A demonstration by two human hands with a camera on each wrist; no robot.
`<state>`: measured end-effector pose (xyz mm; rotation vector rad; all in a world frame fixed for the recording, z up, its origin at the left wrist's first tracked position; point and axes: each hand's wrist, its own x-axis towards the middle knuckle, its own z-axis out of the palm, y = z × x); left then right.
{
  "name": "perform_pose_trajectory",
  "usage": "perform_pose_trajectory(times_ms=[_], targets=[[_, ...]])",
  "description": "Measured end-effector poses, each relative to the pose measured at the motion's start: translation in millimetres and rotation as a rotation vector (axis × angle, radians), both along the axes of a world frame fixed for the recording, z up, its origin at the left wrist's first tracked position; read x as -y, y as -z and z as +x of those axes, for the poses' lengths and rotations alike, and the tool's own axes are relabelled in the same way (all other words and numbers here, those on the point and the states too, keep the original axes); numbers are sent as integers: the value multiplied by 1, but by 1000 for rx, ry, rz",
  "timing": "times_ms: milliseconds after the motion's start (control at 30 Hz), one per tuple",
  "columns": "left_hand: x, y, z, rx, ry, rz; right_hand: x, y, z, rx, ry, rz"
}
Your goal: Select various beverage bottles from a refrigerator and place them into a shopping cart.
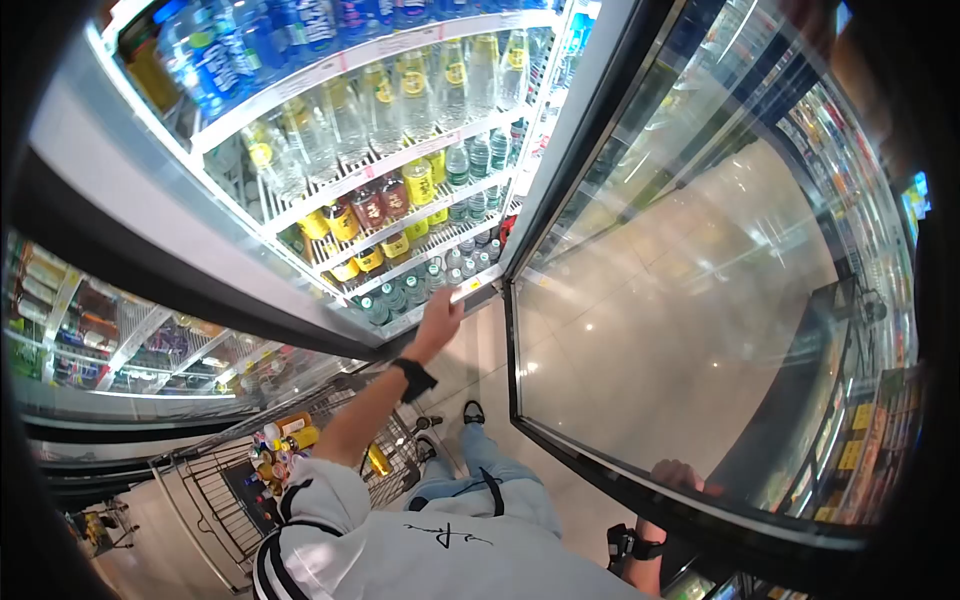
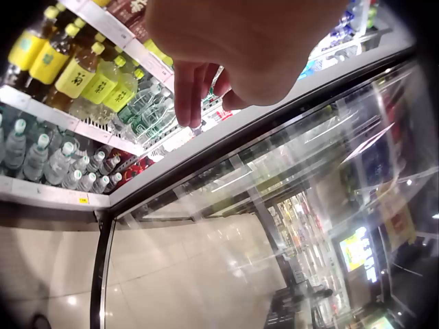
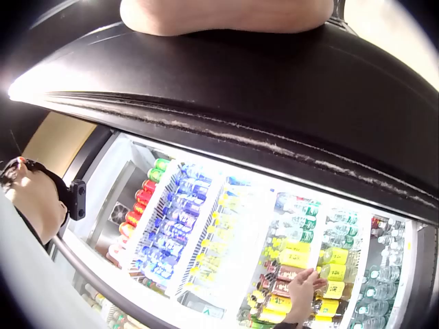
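Right hand [image 1: 675,473] curled over door frame [image 1: 580,445], fingertips hidden; left hand [image 1: 440,312] loose-fingered beside blurred bottles [image 1: 395,298].

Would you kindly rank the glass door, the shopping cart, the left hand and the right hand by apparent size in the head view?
1. glass door, by far the largest.
2. shopping cart.
3. left hand and right hand: they look alike. The right one, gripping the door's edge, is partly hidden, so I leave them unranked.

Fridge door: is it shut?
No, the fridge door stands swung wide open, the right hand holds its edge, and the left hand reaches toward the bottles.
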<state>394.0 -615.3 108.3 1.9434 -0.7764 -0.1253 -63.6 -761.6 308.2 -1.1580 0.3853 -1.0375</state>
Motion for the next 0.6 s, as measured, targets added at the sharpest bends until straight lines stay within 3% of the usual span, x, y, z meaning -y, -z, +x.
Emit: perform_pose_trajectory(times_ms=[67,100,167,200,233,267,300,333,367,433,500,600], targets=[[-51,-6,-52,-90,7,-28,-26,-3,14,-69,127,-84],[-76,-9,-75,-95,11,-68,-32,11,8,-114,56,-95],[-128,-6,-114,-107,-46,-63,-56,35,16,-95,173,-44],[-153,-9,-130,-125,-90,-54,-66,32,26,18,34,-7],[-179,-10,-143,-134,-121,-50,-81,28,43,-26,196,92],[-207,-17,-156,-131,-182,-83,-96,22,59,68,147,65],[-234,-20,-170,-130,-246,-115,-130,-11,92,40,440,390],[-262,-19,-180,-114,-320,-34,-101,55,64,34,85,237],[-296,-14,-192,-88,-381,26,-127,50,84,-49,220,257],[-340,-10,-208,-36,-487,107,-156,14,137,14,184,350],[-395,5,-236,-12,-562,131,-166,32,162,-57,-28,215],[-458,31,-284,26,-632,420,-199,-4,218,-117,-214,78]])
